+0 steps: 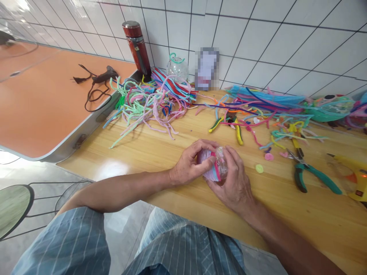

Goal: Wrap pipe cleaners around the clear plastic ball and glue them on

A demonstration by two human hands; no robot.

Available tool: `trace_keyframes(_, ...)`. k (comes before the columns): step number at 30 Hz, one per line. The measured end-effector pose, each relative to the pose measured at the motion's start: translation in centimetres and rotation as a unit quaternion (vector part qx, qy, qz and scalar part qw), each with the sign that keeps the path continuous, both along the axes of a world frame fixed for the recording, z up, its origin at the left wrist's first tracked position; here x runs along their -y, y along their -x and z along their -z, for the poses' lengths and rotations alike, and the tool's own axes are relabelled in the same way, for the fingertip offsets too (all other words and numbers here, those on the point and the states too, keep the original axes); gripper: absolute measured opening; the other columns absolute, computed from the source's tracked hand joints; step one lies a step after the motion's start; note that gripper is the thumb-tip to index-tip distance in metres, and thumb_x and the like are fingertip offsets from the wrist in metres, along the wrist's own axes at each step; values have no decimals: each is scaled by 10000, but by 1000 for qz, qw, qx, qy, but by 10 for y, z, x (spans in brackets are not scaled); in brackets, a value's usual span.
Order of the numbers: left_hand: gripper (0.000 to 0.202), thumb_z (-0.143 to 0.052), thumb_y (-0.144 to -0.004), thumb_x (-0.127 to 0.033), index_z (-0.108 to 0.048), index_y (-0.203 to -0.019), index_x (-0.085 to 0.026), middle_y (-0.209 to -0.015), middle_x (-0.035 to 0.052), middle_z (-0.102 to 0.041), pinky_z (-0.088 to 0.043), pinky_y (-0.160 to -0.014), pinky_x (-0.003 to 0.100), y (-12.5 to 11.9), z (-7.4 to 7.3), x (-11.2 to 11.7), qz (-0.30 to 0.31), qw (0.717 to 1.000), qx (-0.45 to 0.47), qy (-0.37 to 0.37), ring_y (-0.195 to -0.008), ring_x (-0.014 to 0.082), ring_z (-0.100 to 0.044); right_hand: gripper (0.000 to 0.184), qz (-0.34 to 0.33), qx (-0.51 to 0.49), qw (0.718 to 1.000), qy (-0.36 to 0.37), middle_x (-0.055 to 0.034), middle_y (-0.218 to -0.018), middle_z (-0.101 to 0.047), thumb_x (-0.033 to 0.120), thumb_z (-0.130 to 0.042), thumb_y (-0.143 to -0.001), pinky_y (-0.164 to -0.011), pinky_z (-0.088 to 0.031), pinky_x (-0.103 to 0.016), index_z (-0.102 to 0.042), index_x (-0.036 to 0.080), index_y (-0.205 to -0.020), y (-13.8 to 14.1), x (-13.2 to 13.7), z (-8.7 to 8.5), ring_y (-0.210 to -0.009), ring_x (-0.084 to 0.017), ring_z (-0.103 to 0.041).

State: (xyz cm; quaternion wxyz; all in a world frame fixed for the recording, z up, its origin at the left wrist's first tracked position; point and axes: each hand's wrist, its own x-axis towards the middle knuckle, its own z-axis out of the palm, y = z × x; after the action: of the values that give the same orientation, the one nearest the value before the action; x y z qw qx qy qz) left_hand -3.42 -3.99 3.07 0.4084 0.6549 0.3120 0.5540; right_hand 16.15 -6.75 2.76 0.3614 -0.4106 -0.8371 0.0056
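Both my hands close around a small clear ball wrapped in pink and lilac pipe cleaners (213, 165), held just above the wooden table (160, 152). My left hand (190, 162) cups its left side with fingers curled over the top. My right hand (233, 179) grips it from the right and below. Most of the ball is hidden by my fingers.
Loose pipe cleaners (149, 103) lie in heaps across the back of the table, with a blue bundle (266, 97) at right. Green-handled pliers (304, 170) and a yellow glue gun (354, 175) lie to the right. A red flask (137, 46) stands by the tiled wall. An orange table (43, 99) adjoins at left.
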Motion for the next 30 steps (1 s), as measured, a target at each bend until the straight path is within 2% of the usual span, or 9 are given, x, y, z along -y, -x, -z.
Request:
trace_keyframes(5, 208, -706, -1017, -369, -663, -1141, -207, -1310, 136, -740, -559, -1138, 442, 0, -2, 0, -1, 1000, -5, -5, -1255, 232, -716, 996, 2, 4, 1000, -6, -257, -1596, -514, 384, -773, -951, -1095, -616, -665, -185, 215, -1736, 0, 0, 0, -1475, -427, -566)
trace_keyframes(11, 176, -706, -990, -359, -674, -1083, -212, -1283, 132, -708, -550, -1116, 466, 2, -7, -2, -43, 996, -62, -41, -1239, 251, -681, 990, 4, 0, 1000, -4, -240, -1608, -509, 398, -776, -950, -1083, -622, -661, -193, 238, -1735, 0, 0, 0, -1470, -427, -569)
trace_keyframes(16, 180, -671, -1024, -384, -673, -1086, -215, -1230, 119, -714, -559, -1078, 442, 3, -9, -2, -30, 997, -51, -46, -1187, 238, -691, 1006, 2, -2, 1000, 0, -247, -1600, -509, 388, -778, -948, -1093, -619, -661, -179, 233, -1741, 0, 0, 0, -1474, -427, -565)
trace_keyframes(20, 149, -683, -1019, -342, -676, -1086, -209, -1220, 119, -721, -566, -1063, 444, 3, -8, -2, -29, 996, -49, -63, -1182, 239, -699, 1009, 2, 3, 1000, -11, -256, -1592, -517, 404, -787, -945, -1082, -629, -647, -192, 211, -1736, 0, 0, 0, -1470, -424, -573)
trace_keyframes(24, 138, -674, -1029, -328, -682, -1084, -203, -1217, 122, -729, -572, -1055, 440, 4, -8, -4, -35, 993, -67, -87, -1172, 233, -708, 1010, 1, 4, 1000, -17, -267, -1577, -528, 382, -798, -933, -1082, -636, -619, -211, 184, -1731, -1, -1, 0, -1466, -417, -579)
trace_keyframes(30, 154, -634, -1054, -304, -684, -1169, -216, -1281, 132, -726, -580, -1082, 467, 8, -7, -4, -35, 983, -115, -138, -1229, 242, -711, 978, 3, 1, 1000, -8, -273, -1567, -537, 381, -774, -940, -1094, -619, -638, -229, 167, -1724, -2, -2, 1, -1463, -424, -574)
